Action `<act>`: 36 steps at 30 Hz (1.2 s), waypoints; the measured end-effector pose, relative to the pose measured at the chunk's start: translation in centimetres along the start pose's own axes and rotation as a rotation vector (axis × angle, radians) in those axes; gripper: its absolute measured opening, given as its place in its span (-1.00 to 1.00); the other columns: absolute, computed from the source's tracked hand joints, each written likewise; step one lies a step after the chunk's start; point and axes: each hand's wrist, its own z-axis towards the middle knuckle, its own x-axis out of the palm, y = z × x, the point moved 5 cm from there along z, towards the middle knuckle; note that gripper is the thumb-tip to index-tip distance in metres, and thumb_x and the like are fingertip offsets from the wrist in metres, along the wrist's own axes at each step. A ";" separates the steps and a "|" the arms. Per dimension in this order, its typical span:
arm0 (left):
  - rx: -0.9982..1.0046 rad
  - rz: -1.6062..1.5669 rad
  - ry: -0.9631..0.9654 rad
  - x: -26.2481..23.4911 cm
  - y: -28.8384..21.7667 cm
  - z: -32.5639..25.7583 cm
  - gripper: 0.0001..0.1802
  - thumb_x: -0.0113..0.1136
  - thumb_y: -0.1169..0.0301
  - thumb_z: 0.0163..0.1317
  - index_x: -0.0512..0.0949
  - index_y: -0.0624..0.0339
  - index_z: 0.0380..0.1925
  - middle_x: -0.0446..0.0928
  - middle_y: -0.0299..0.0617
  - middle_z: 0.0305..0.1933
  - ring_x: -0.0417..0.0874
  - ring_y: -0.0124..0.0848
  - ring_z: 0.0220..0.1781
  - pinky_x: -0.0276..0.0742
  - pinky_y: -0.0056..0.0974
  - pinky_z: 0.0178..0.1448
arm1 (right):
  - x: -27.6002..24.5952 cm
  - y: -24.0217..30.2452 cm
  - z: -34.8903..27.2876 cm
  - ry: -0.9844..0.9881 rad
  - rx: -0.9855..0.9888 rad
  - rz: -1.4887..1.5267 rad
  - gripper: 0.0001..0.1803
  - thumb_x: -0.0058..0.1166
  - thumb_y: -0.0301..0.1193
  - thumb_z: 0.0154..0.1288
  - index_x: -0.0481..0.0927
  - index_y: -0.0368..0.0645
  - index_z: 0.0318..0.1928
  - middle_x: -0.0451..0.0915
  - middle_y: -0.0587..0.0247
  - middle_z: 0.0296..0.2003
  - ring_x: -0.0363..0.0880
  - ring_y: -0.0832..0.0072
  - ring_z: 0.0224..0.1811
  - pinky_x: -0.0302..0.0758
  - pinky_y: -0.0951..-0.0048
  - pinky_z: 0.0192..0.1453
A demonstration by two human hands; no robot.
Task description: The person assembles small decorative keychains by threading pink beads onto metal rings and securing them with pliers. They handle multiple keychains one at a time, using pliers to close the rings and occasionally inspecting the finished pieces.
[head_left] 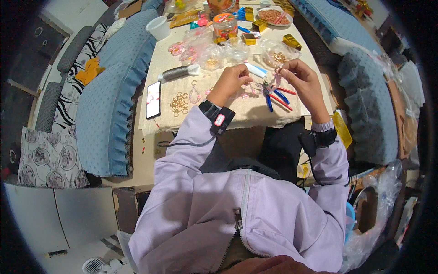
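Note:
Between the thumb and finger of my right hand [302, 78] is a small gold ring [277, 70]; a short pinkish strand seems to hang below it. My left hand [232, 83] hovers over the cloth with its fingers pinched together, and what they hold, if anything, is too small to make out. Just below my right hand lie two pairs of pliers, one with red handles [282, 102] and one with blue handles [269, 103]. Left of my left wrist sit a heap of gold rings [179, 104] and a pink beaded strand [195, 92]. A blue and white tube [256, 70] rests between the hands.
A lit phone [153, 99] and a spool of grey thread [179, 72] lie at the table's left. Farther back are clear bags of parts [276, 55], a lidded jar [225, 27], a white tub [158, 28], gold boxes [292, 42] and a bowl [274, 17].

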 end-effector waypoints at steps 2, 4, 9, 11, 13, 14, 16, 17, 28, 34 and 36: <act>0.008 -0.021 0.023 -0.8 -0.9 -0.2 -0.90 0.31 0.53 0.14 0.57 0.32 -0.40 0.61 -0.18 -0.51 0.61 -0.51 -0.45 0.53 -0.36 -0.33 | 0.2 0.4 -0.1 0.007 -0.012 -0.005 -0.86 0.16 -0.41 0.38 0.58 -0.25 -0.19 0.60 0.41 -0.33 0.53 0.69 -0.27 0.47 0.62 -0.14; 0.013 0.031 0.060 -1.6 -1.8 -0.4 -0.90 0.30 0.52 0.19 0.57 0.33 -0.38 0.63 -0.21 -0.48 0.64 -0.55 -0.42 0.56 -0.39 -0.31 | 0.6 0.9 -0.1 0.020 -0.013 -0.004 -0.86 0.16 -0.42 0.38 0.58 -0.25 -0.19 0.60 0.41 -0.33 0.54 0.69 -0.27 0.47 0.61 -0.13; 0.117 0.056 0.029 -3.8 -5.0 -1.3 -0.86 0.43 0.47 0.08 0.63 0.24 -0.43 0.60 -0.34 -0.50 0.53 -0.61 -0.45 0.44 -0.43 -0.34 | 1.5 2.5 -0.2 0.060 -0.044 0.011 -0.86 0.15 -0.43 0.37 0.57 -0.26 -0.20 0.61 0.38 -0.34 0.55 0.68 -0.26 0.47 0.60 -0.13; 0.187 0.164 -0.030 -4.6 -6.5 -1.7 -0.87 0.43 0.46 0.08 0.64 0.24 -0.43 0.59 -0.34 -0.51 0.52 -0.62 -0.45 0.42 -0.43 -0.36 | 1.9 3.0 -0.2 0.073 -0.037 0.006 -0.85 0.14 -0.41 0.39 0.57 -0.25 -0.18 0.59 0.39 -0.30 0.52 0.69 -0.25 0.44 0.65 -0.13; 0.110 0.137 -0.004 -5.3 -7.2 -2.1 -0.88 0.40 0.46 0.13 0.63 0.24 -0.39 0.59 -0.33 -0.51 0.55 -0.61 -0.47 0.40 -0.45 -0.43 | 2.4 3.5 -0.1 0.094 -0.051 0.010 -0.85 0.14 -0.40 0.40 0.57 -0.24 -0.17 0.58 0.39 -0.29 0.50 0.70 -0.25 0.43 0.67 -0.13; 0.086 0.059 -0.008 -5.6 -7.5 -2.3 -0.88 0.38 0.46 0.15 0.62 0.24 -0.38 0.59 -0.32 -0.51 0.56 -0.61 -0.47 0.40 -0.47 -0.44 | 2.8 3.7 -0.1 0.101 -0.061 0.010 -0.85 0.14 -0.40 0.40 0.57 -0.24 -0.17 0.57 0.40 -0.30 0.50 0.70 -0.25 0.42 0.67 -0.14; 0.042 -0.106 -0.012 -5.9 -8.0 -2.7 -0.89 0.34 0.46 0.20 0.61 0.25 -0.35 0.59 -0.30 -0.50 0.58 -0.59 -0.48 0.41 -0.49 -0.48 | 3.2 4.1 -0.2 0.112 -0.064 0.020 -0.86 0.13 -0.41 0.39 0.57 -0.25 -0.19 0.59 0.38 -0.32 0.52 0.69 -0.27 0.44 0.65 -0.14; 0.067 -0.100 -0.002 -6.1 -8.4 -2.8 -0.90 0.28 0.47 0.25 0.58 0.26 -0.29 0.60 -0.28 -0.48 0.59 -0.56 -0.50 0.44 -0.50 -0.50 | 3.4 4.3 -0.3 0.115 -0.057 0.031 -0.86 0.13 -0.42 0.39 0.57 -0.26 -0.21 0.61 0.37 -0.34 0.54 0.69 -0.27 0.45 0.63 -0.15; 0.227 -0.069 0.003 -6.8 -10.2 -5.6 -0.84 0.24 0.38 0.33 0.55 0.22 -0.20 0.54 -0.38 -0.22 0.52 -0.61 -0.19 0.48 -0.42 -0.06 | 6.3 4.6 -0.9 0.233 0.000 0.024 -0.87 0.15 -0.42 0.39 0.56 -0.24 -0.19 0.55 0.44 -0.30 0.47 0.73 -0.25 0.43 0.65 -0.13; 0.134 -0.373 -0.028 -6.7 -9.8 -6.2 -0.78 0.29 0.30 0.31 0.57 0.22 -0.19 0.55 -0.39 -0.23 0.53 -0.61 -0.19 0.48 -0.44 -0.04 | 7.3 5.1 -1.2 0.246 -0.041 0.037 -0.86 0.14 -0.41 0.40 0.55 -0.24 -0.17 0.56 0.43 -0.27 0.48 0.72 -0.22 0.43 0.63 -0.10; 0.102 -0.403 -0.034 -6.6 -9.7 -6.5 -0.77 0.30 0.31 0.31 0.58 0.23 -0.19 0.56 -0.38 -0.24 0.54 -0.60 -0.19 0.48 -0.44 -0.05 | 7.8 5.5 -1.0 0.255 -0.078 0.057 -0.84 0.17 -0.39 0.38 0.56 -0.25 -0.18 0.58 0.41 -0.30 0.50 0.72 -0.24 0.43 0.64 -0.16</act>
